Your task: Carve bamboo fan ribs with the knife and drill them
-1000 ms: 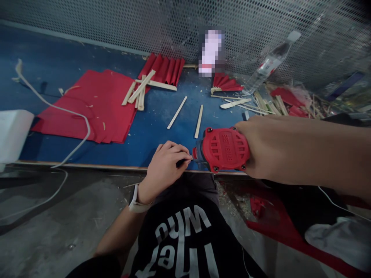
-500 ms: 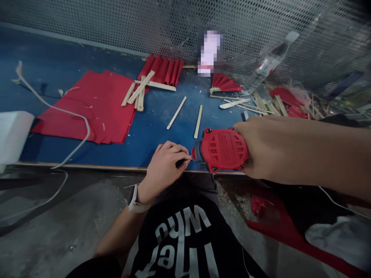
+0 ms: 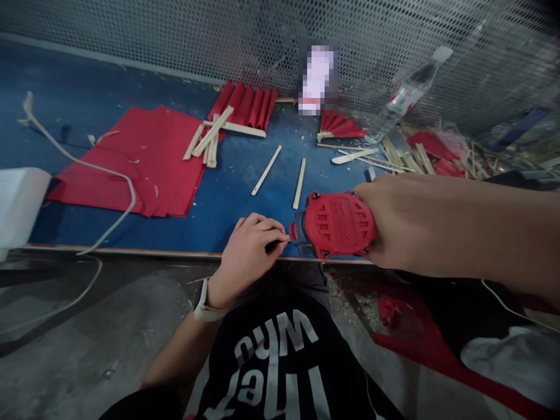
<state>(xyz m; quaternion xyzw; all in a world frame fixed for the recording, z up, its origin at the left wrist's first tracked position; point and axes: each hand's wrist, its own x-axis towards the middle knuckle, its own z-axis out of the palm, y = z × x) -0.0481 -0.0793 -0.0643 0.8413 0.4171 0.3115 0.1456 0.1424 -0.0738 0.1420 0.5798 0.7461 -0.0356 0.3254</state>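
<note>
"While my right hand grips it, the red tool is near the edge of the blue table."
"Your left hand?"
"Curled beside it; I can't tell if it's pinching anything."

Open on the left, crowded on the right

A bare stretch of blue table leaves passage between the red paper and the person's left hand. Just beside its fingertips, the power tool and right hand block the right side. Beyond them, a tilted bottle and scattered sticks crowd the back.
</note>
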